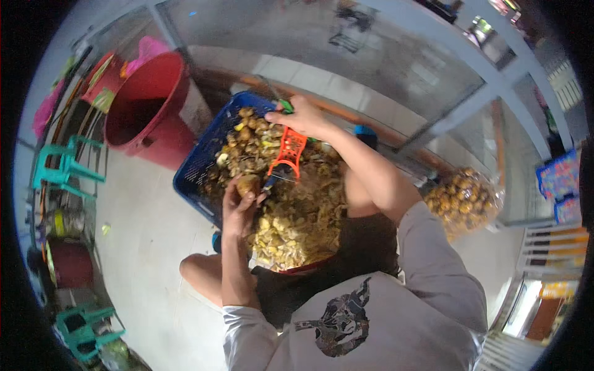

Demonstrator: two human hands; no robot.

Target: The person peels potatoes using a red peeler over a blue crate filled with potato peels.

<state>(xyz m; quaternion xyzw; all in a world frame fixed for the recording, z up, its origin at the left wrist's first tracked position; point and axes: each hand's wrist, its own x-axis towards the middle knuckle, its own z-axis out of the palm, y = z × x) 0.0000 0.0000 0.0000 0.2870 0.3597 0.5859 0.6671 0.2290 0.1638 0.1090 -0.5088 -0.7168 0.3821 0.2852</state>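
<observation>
My left hand (236, 213) is closed around a brown, unpeeled potato (249, 185) above the near edge of a blue basket (197, 162). Up over the basket's far right side, my right hand (303, 116) grips a green-handled knife (286, 106), whose thin grey blade seems to point away from me. Just below that hand is an orange peeler (292, 148) with a slotted body. A dark blue tool (279, 174) lies against its lower end, close to my left fingertips. Unpeeled potatoes (247, 133) fill the basket. Pale peeled potatoes (278, 238) and peelings (315, 213) heap up between my legs.
A large red bin (176, 139) stands left of the basket. Green plastic stools (68, 164) line the left side. At right rests a clear bag of potatoes (464, 198). A glass partition with a grey frame (445, 114) runs beyond the basket.
</observation>
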